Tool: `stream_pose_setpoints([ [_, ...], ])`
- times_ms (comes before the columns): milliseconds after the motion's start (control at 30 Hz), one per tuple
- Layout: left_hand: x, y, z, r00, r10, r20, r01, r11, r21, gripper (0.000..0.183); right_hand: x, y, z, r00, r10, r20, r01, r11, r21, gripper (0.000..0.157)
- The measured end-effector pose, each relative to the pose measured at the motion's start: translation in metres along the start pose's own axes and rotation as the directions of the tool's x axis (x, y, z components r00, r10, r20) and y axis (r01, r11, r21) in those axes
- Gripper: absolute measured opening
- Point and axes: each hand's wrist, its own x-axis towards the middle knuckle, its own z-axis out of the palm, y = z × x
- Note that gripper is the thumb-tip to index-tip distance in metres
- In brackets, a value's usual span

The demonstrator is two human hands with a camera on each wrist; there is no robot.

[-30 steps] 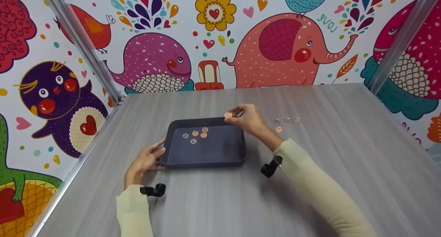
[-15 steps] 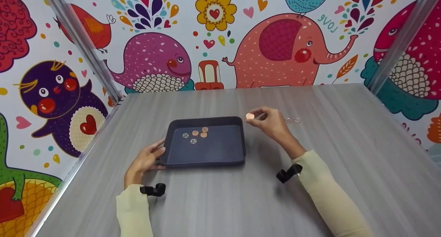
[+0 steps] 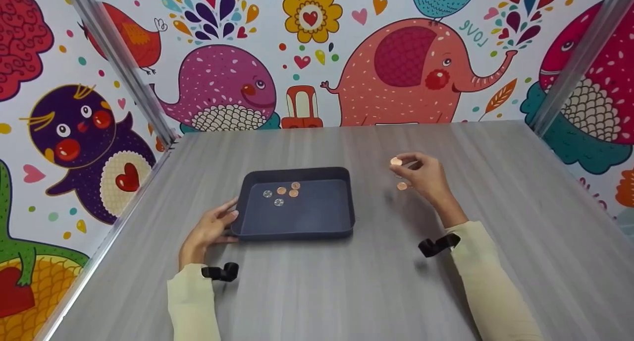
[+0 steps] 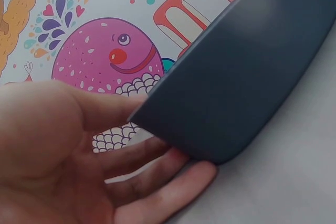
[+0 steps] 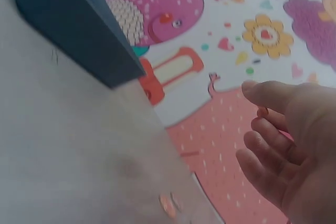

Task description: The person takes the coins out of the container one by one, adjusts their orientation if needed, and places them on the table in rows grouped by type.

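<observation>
A dark blue-grey rectangular tray sits on the table, holding three copper coins and two silver coins near its back left. My left hand holds the tray's left side; in the left wrist view the thumb lies at the rim and the fingertips at the lower corner. Right of the tray, my right hand pinches a copper coin between thumb and forefinger, raised over the table. Below those fingers lies another copper coin. The hand covers part of the table behind it.
The grey wood-grain table ends at a wall printed with cartoon animals. Metal posts stand at the back corners. Loose coins lie on the table in the right wrist view.
My right hand has moved right, from the tray's back right corner to above the loose coins, with the copper coin still pinched. The left hand and the tray stay put.
</observation>
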Motion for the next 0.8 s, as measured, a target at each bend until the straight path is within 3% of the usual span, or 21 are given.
stream_pose_setpoints([
  [333, -0.001, -0.001, 0.001, 1.000, -0.002, 0.000, 0.002, 1.000, 0.014, 0.055, 0.007, 0.036, -0.020, 0.994, 0.105, -0.042, -0.109, 0.990, -0.088, 0.041],
  [600, 0.000, 0.000, 0.001, 1.000, 0.002, 0.000, -0.002, 1.000, 0.017, 0.054, 0.008, 0.054, -0.024, 0.980, 0.197, 0.024, -0.194, 0.977, -0.090, 0.038],
  [800, -0.001, 0.000, 0.001, 1.000, 0.004, 0.000, -0.004, 1.000, 0.025, 0.055, 0.009, 0.061, -0.023, 0.971, 0.239, 0.024, -0.234, 0.964, -0.126, 0.034],
])
